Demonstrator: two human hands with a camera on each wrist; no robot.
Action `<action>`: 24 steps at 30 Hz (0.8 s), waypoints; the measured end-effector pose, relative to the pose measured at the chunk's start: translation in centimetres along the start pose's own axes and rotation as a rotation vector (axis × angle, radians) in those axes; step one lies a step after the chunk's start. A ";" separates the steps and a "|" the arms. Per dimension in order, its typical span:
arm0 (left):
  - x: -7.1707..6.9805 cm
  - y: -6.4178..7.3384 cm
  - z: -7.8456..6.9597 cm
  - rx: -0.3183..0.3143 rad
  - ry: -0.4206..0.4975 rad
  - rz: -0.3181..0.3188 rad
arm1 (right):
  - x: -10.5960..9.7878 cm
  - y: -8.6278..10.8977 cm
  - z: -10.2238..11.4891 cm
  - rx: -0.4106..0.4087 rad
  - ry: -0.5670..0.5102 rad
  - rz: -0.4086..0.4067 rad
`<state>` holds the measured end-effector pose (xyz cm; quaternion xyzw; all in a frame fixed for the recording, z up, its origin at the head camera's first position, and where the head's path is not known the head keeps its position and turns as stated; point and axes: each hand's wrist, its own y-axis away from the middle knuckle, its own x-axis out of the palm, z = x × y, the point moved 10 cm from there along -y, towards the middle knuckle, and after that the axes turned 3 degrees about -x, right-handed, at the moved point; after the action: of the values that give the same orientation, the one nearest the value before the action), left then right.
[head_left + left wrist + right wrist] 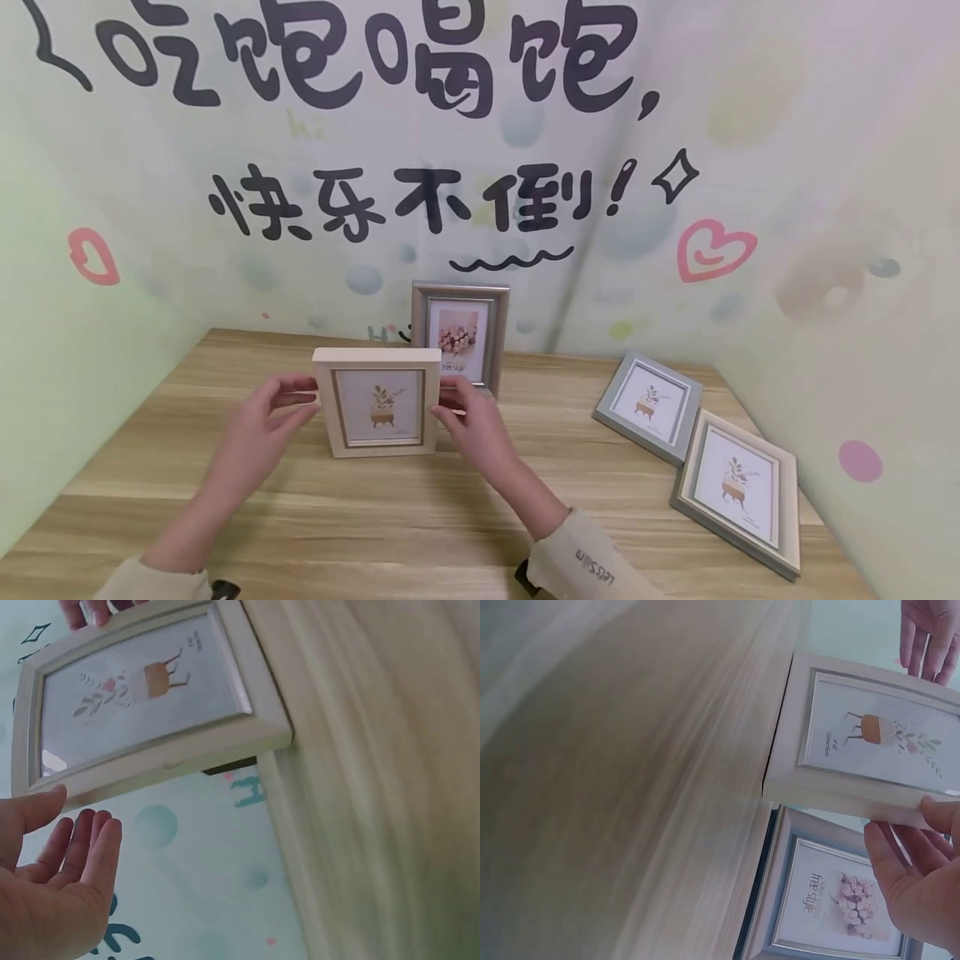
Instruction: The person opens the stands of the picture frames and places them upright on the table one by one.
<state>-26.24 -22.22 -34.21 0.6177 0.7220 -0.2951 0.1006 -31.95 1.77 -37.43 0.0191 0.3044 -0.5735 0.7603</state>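
A cream picture frame point(324, 417) with a print of a potted plant stands upright between both hands at the middle of the table. The left hand point(258, 421) is at its left side edge, thumb toward the front and fingers toward the back. At the opposite edge, the right hand point(480, 417) has its thumb at the front, the other fingers partly hidden behind. In the left wrist view, the thumb point(49, 806) meets the frame's edge. The right wrist view shows the right thumb point(936, 814) on the frame's side.
Behind the cream frame stands a grey-brown frame point(498, 333) with a flower print, partly covered. Two more frames lie at the right: a grey-blue one point(615, 398) and a cream-and-grey one point(787, 500), their corners close together. A printed wall cloth point(480, 142) backs the wooden table point(375, 533).
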 end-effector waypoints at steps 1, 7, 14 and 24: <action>0.3 0.1 0.3 -0.011 0.036 0.015 | 0.0 0.0 0.0 0.005 -0.004 -0.007; 1.7 0.8 0.5 0.010 0.144 0.058 | 0.3 0.8 0.8 -0.032 0.135 0.008; 3.2 1.9 -0.1 0.065 0.225 0.105 | 1.0 2.1 1.5 0.032 0.277 0.105; 3.9 2.3 0.0 0.076 0.271 0.123 | 1.6 3.0 2.3 0.033 0.207 0.162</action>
<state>-24.87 -18.89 -36.90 0.6981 0.6782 -0.2294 -0.0035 -28.04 0.51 -37.30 0.1152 0.3691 -0.5104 0.7681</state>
